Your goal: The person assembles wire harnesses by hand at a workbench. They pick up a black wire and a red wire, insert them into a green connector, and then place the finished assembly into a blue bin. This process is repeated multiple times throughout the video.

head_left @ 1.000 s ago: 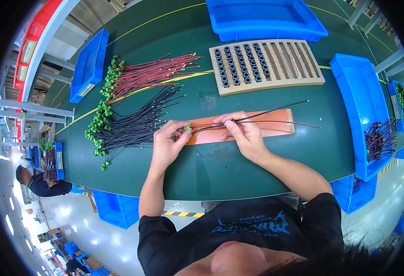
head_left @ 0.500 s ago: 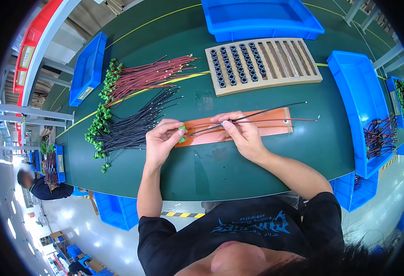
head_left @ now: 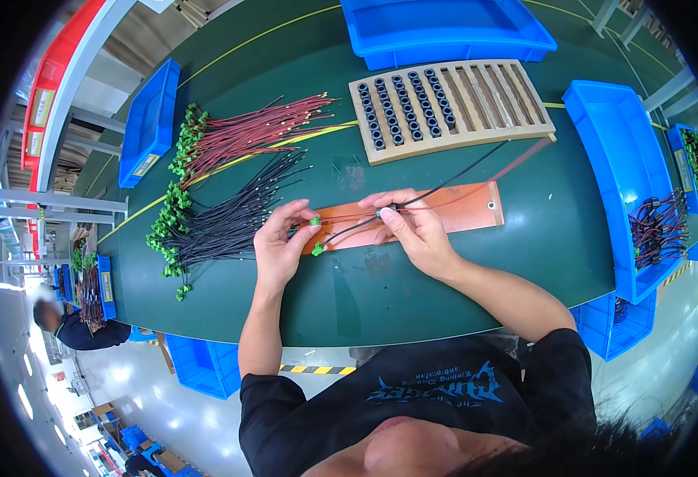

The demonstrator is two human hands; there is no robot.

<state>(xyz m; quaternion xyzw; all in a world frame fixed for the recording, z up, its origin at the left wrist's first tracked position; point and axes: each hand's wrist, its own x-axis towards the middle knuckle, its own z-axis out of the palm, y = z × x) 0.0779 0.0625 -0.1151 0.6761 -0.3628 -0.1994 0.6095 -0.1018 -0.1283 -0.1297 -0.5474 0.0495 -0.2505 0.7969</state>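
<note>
Green table (head_left: 412, 294), two hands (head_left: 285, 246) (head_left: 412, 226), two wires (head_left: 444, 184), one orange board (head_left: 460, 208)

Head fisheye — looks down, near; green table (head_left: 460, 278).

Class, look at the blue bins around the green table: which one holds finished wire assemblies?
The blue bin at the person's right: dark red-and-black wire bundles lie in it. The far bin looks bare.

Bare green table (head_left: 412, 294) lies near the hands; wire bundles (head_left: 222, 226) crowd left, slotted tray (head_left: 452, 107) stands beyond.
</note>
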